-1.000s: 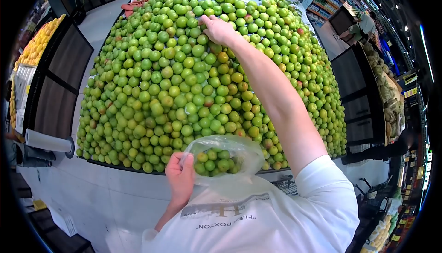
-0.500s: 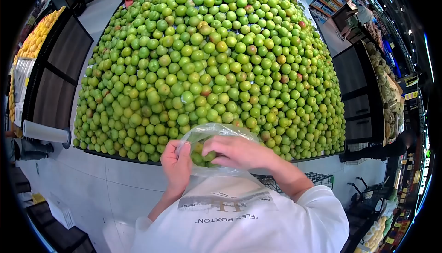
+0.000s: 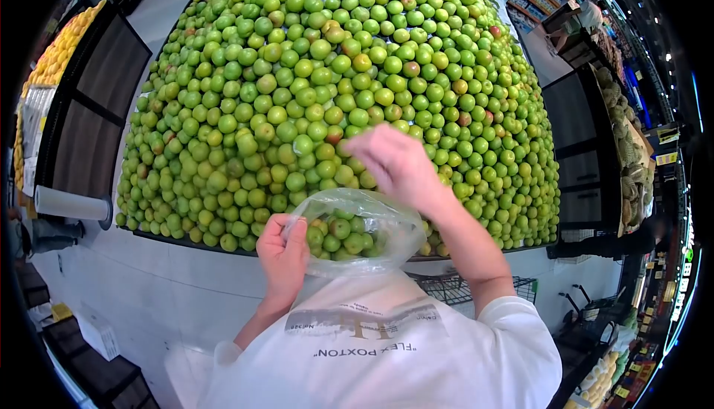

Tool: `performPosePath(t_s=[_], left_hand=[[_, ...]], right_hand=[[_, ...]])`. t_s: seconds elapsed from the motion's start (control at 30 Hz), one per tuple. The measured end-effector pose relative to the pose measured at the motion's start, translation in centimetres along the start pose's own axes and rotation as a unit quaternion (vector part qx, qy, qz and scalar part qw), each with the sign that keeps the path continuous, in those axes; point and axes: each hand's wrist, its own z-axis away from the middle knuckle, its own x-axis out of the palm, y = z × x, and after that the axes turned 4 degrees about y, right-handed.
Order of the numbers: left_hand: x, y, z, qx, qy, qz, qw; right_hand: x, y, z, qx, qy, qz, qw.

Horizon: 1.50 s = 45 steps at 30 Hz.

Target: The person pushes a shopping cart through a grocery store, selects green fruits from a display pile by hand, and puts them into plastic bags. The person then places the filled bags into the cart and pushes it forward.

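Note:
My left hand (image 3: 282, 256) pinches the left rim of a clear plastic bag (image 3: 405, 242) between thumb and fingers. Inside the bag lie several round green fruits (image 3: 341, 228) that look like plums. Beyond the bag rises a large heaped pile of the same green fruit (image 3: 253, 104), a few of them blushed red. Over the near part of that pile is my right hand (image 3: 394, 162), a little blurred, its fingers loosely stretched toward the fruit. No fruit shows in it, though its palm is hidden.
Along the pile's front runs a dark stand edge (image 3: 197, 242). To the left are a white roll (image 3: 71, 204) and a stand of yellow fruit (image 3: 63, 44). A wire shopping basket (image 3: 461, 290) is by my right side. Dark display cabinets (image 3: 580, 149) stand to the right.
My right hand has come out of the bag and moved forward over the pile. The bag's mouth now gapes wider, showing the fruit inside. My left hand keeps its hold on the rim.

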Motion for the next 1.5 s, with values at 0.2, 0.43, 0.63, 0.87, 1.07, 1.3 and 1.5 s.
performPosePath(t_s=[0.2,0.43,0.63,0.87,1.07,1.3,1.5], left_hand=[[0.0,0.2,0.0,-0.009,0.002,-0.022,1.000],[-0.4,0.0,-0.1,0.004,0.009,-0.013,1.000],[-0.3,0.5,0.0,-0.007,0.005,-0.020,1.000],[-0.3,0.3,-0.4,-0.001,0.026,-0.022,0.999],[0.5,-0.1,-0.3,0.016,0.022,-0.036,0.999],[0.4,-0.4,-0.4,0.025,0.031,-0.021,0.999],[0.1,0.1,-0.3,0.017,0.078,-0.020,0.997]], right_hand=[[2.7,12.9,-9.1,0.034,0.010,0.217,0.976],[6.7,15.3,-13.4,0.055,-0.070,0.380,0.921],[5.8,15.7,-12.9,0.065,0.012,0.325,0.943],[-0.7,2.9,-3.7,0.246,-0.037,-0.378,0.892],[1.7,-4.1,7.2,0.086,-0.282,-0.141,0.945],[4.3,-5.2,9.8,0.033,-0.228,0.027,0.973],[4.4,-4.2,12.0,0.067,-0.264,0.021,0.962]])
